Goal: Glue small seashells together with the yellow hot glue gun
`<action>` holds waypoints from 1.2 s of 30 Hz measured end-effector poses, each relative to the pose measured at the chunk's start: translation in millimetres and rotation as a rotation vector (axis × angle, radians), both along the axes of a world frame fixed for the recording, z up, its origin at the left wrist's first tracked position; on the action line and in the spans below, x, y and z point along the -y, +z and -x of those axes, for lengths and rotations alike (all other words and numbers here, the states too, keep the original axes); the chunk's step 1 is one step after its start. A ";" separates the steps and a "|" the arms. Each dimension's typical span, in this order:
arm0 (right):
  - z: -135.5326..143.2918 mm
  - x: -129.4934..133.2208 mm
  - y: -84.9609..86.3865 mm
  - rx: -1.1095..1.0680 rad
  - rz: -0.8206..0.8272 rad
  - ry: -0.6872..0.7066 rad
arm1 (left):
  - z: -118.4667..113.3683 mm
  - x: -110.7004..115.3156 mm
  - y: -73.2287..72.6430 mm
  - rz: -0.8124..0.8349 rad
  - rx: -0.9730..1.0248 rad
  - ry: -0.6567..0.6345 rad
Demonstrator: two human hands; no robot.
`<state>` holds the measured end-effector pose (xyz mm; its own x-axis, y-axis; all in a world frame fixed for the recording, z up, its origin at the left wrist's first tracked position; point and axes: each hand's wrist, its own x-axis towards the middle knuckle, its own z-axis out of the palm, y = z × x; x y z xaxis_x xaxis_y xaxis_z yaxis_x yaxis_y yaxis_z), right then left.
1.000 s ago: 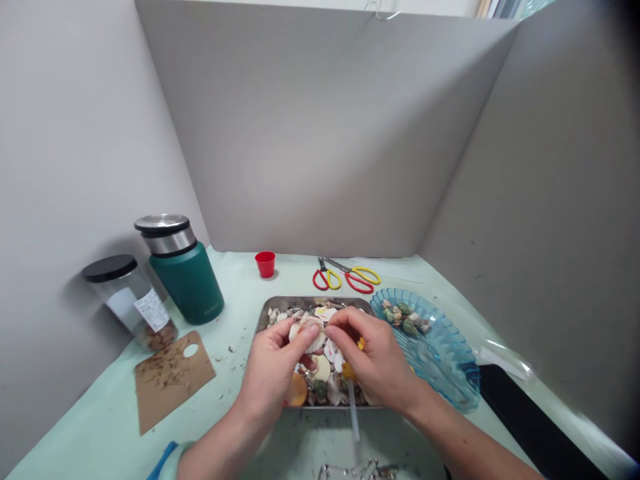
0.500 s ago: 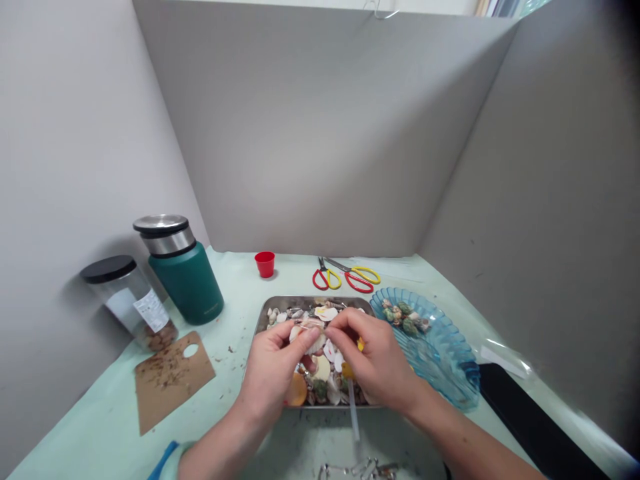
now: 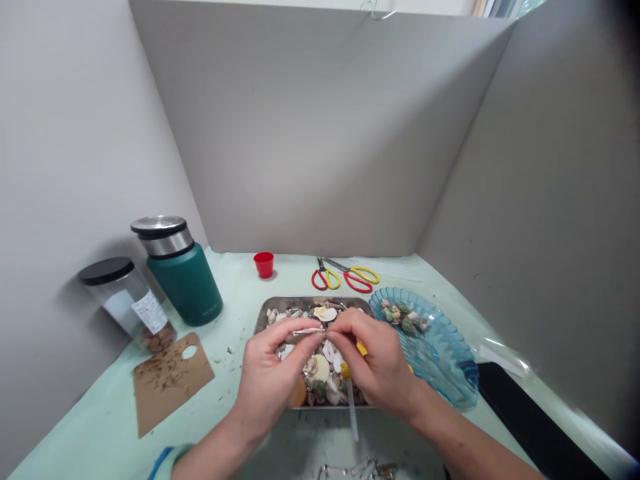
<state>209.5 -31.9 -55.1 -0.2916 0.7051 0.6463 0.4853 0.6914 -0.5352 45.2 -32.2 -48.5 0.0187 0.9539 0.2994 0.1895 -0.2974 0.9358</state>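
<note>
Over the metal tray both hands meet, fingertips close together. Between the thumb and fingers of my left hand is a thin, pale shell, turned edge-on. The fingertips of my right hand are pinched together at the shell's right end; whether they hold the shell or something small is hidden. Below the hands the tray is full of shells, among them a round cream shell and an orange disc. A translucent stick with a yellow end leans over the tray's front edge.
A blue scalloped dish with several small shells is at right, beside a long black object. Behind are two scissors and a red cup. At left stand a green flask, a tilted jar and brown cardboard. Metal pieces lie in front.
The shell in my left hand has turned from showing its face to edge-on. My left fingers have straightened along it; my right hand has barely moved.
</note>
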 end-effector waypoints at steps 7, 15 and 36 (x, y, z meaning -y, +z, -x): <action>1.1 0.4 0.2 -0.006 0.024 -0.016 | -1.4 0.2 -1.8 0.044 0.038 -0.005; 4.5 3.2 3.8 -0.040 0.108 -0.038 | -3.8 0.7 -2.4 0.214 0.206 -0.038; 10.8 3.3 3.0 -0.027 0.290 -0.070 | -1.3 -3.6 -16.7 0.259 0.313 -0.133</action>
<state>198.8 -35.2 -52.1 -0.2212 0.8794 0.4216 0.5093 0.4729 -0.7190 46.5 -28.6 -65.2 0.0927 0.9939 0.0606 -0.1392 -0.0473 0.9891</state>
